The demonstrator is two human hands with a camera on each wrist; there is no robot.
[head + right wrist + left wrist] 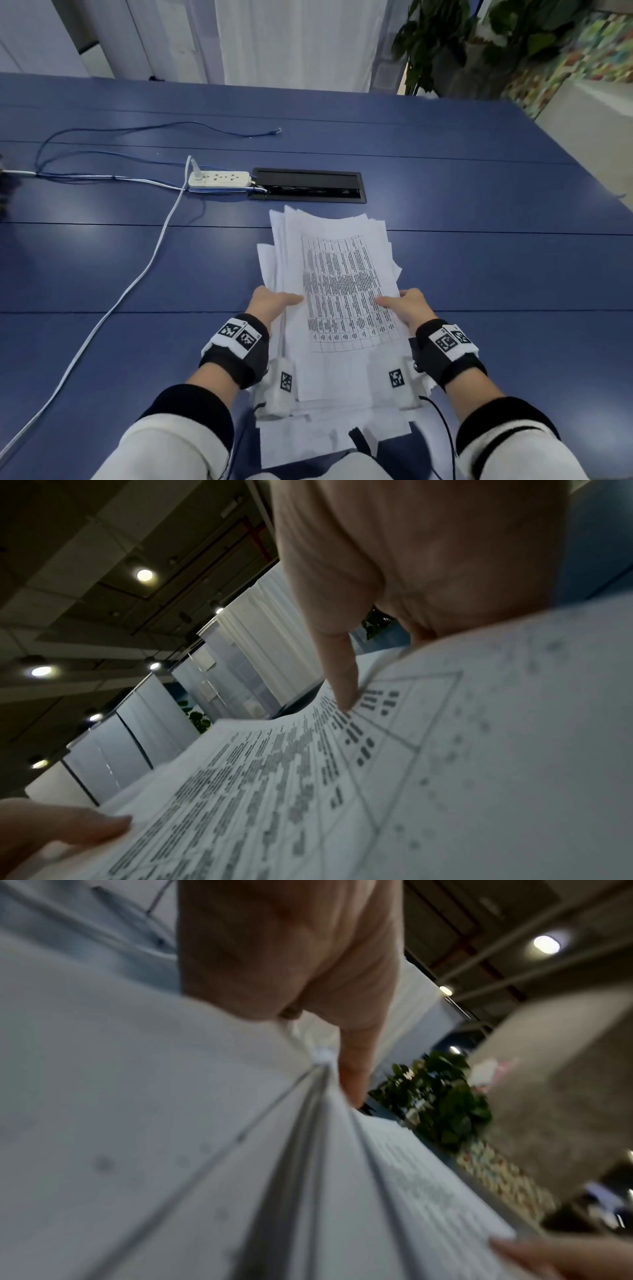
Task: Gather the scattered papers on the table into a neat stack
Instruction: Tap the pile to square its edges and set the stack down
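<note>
A loose stack of white papers (335, 267) lies lengthwise in front of me on the blue table (479, 240), its sheets fanned out unevenly at the far end. The top sheet carries a printed table. My left hand (274, 303) grips the stack's left edge, thumb on top. My right hand (404, 305) grips the right edge the same way. In the left wrist view the thumb (356, 1069) presses on the paper edges (308, 1164). In the right wrist view the thumb (342, 680) presses on the printed sheet (308, 777). The fingers under the stack are hidden.
A white power strip (219, 179) with its white cable (137, 277) lies at the far left, beside a black cable hatch (308, 185) set in the table. Thin blue wires (154, 130) trail behind. A potted plant (479, 44) stands beyond the far right corner.
</note>
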